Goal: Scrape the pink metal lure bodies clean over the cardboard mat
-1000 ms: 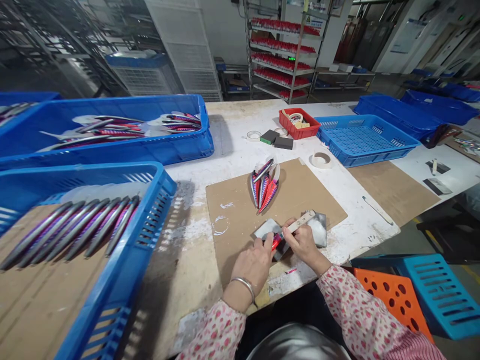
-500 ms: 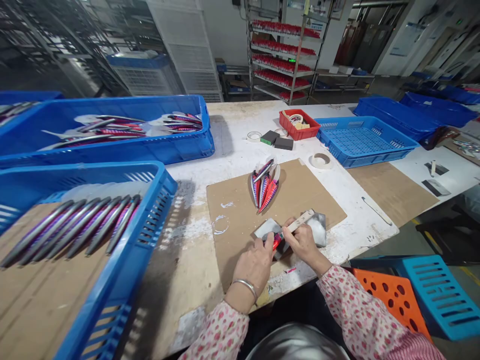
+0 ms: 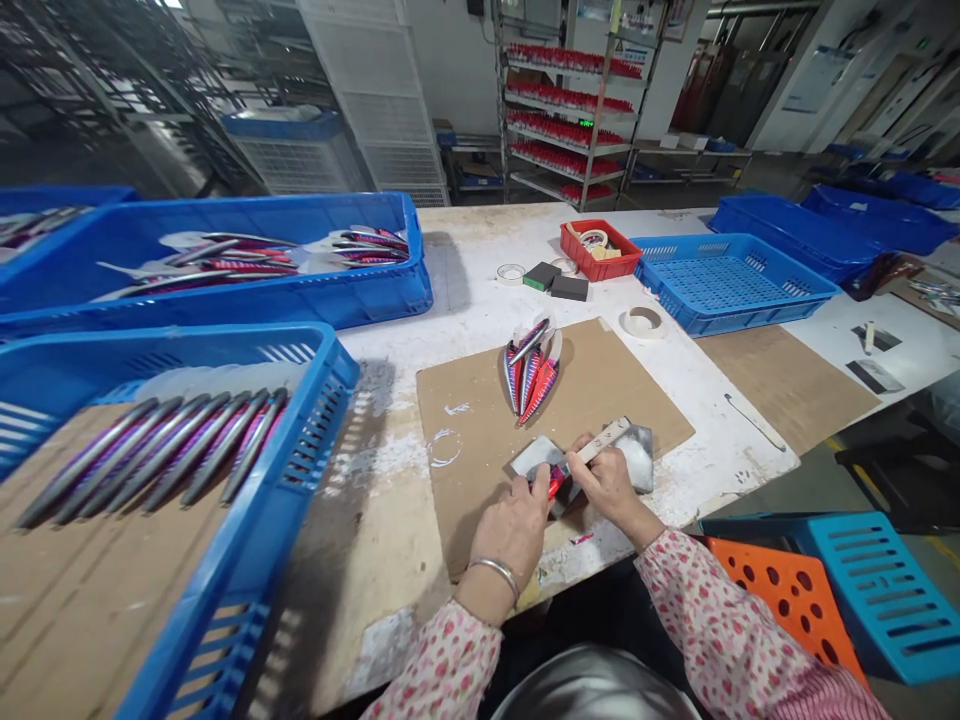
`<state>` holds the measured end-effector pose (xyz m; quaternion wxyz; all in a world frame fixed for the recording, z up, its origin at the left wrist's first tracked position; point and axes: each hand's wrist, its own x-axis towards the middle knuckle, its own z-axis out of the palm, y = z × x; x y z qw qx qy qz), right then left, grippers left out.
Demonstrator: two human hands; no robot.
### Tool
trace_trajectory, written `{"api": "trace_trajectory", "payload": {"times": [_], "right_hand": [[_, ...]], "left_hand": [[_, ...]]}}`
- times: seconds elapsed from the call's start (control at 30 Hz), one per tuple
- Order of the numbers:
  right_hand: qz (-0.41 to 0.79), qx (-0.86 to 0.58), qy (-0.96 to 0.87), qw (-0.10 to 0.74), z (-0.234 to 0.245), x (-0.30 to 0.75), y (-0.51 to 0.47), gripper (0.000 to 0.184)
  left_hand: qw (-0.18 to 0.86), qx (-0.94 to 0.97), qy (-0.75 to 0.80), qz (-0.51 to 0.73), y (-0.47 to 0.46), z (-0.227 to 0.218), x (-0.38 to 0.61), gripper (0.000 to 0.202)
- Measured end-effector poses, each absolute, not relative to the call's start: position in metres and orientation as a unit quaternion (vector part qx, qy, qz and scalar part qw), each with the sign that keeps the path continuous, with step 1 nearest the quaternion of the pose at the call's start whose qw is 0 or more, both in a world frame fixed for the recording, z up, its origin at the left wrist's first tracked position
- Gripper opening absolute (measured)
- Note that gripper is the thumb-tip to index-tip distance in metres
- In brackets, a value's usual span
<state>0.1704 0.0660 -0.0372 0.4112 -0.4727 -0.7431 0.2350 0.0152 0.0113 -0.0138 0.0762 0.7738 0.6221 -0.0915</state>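
Observation:
My left hand [image 3: 510, 535] is closed, pressing a small red and purple fishing lure [image 3: 556, 482] down over grey plates [image 3: 534, 456] near the table's front edge. In my right hand [image 3: 609, 488] is a thin tool with a pale, taped-looking handle [image 3: 609, 436], its working end meeting the lure beside my left fingertips. That end is too small to make out. A second grey plate [image 3: 639, 458] lies right of the handle. Just beyond my hands, several red, purple and silver fishing lures [image 3: 531, 375] rest in a bunch on the cardboard sheet [image 3: 472, 440].
To the left, a blue basket [image 3: 330, 370] holds a row of silver-purple lures, and a blue bin [image 3: 300, 310] behind has more. Farther back are dark sanding blocks [image 3: 568, 288], a tape roll [image 3: 643, 321], a red tray [image 3: 619, 265] and a light-blue basket [image 3: 735, 280].
The whole scene sits slightly farther right in the picture. Both hands keep nearly the same grip and place, and the tool has barely moved.

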Motion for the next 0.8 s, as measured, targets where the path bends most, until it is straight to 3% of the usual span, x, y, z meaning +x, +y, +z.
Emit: {"api": "trace_trajectory", "payload": {"times": [0.27,0.8], "right_hand": [[0.274,-0.443,-0.743,0.421,-0.0435,0.1733,0.0676,0.036],[0.271,-0.437,-0.735,0.442,-0.0468,0.1728,0.0681,0.031]], "left_hand": [[0.092,0.777,0.614,-0.107,0.0135,-0.0033,0.0148,0.047],[0.106,0.785,0.605,-0.078,0.0177,-0.0083,0.0093,0.044]]}}
